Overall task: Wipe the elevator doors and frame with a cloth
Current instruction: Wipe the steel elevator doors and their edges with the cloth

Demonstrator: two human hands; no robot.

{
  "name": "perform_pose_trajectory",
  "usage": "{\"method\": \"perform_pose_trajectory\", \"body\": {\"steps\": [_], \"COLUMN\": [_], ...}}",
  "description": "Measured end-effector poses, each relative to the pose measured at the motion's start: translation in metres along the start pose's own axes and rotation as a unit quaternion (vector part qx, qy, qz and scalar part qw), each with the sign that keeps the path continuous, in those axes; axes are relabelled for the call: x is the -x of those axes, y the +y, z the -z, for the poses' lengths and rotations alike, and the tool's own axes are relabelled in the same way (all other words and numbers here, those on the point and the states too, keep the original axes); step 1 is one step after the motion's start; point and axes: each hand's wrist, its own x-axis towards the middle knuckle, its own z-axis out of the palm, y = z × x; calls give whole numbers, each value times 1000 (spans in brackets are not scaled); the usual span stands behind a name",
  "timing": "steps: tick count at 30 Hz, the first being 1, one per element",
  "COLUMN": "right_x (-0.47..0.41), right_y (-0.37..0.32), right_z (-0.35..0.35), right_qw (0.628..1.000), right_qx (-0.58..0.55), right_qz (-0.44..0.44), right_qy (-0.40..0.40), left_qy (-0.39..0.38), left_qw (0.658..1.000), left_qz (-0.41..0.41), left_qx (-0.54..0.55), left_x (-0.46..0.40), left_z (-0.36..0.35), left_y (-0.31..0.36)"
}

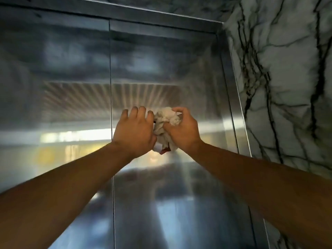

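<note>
- You are bunching the cloth (pixel 166 123) against the right door (pixel 161 186): right hand (pixel 183 128) clutching it, left hand (pixel 134 130) spread beside, touching it.
- Judging by the smears, doors and frame (pixel 231 108) are still awaiting wiping.

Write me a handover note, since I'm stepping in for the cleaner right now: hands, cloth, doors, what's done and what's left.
Right hand: gripping the crumpled white cloth, held up in front of the right door panel.
Left hand: fingers spread, touching the cloth's left side beside the centre seam; it looks like the cloth is being bunched.
Doors shut. Left door panel and steel frame by the marble wall are not being touched.
Done: cannot tell from the blurred reflections which areas are wiped.
Left: treat both panels and the frame as still to do.
</note>
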Motion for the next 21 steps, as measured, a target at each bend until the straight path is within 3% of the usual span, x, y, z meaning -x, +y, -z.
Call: {"method": "perform_pose_trajectory", "body": {"steps": [8, 15, 21], "right_x": [-96, -157, -199], "right_y": [-49, -78, -120], "right_z": [-22, -60, -105], "right_qw": [992, 969, 943], "right_qx": [-47, 32, 64], "right_qz": [120, 246, 323], "right_qy": [5, -8, 51], "left_qy": [70, 91, 140], "left_qw": [992, 979, 968], "left_qz": [87, 166, 191], "left_qx": [-56, -79, -79], "left_x": [-69, -95, -128], "left_z": [35, 28, 27], "left_y": [-54, -120, -178]}}
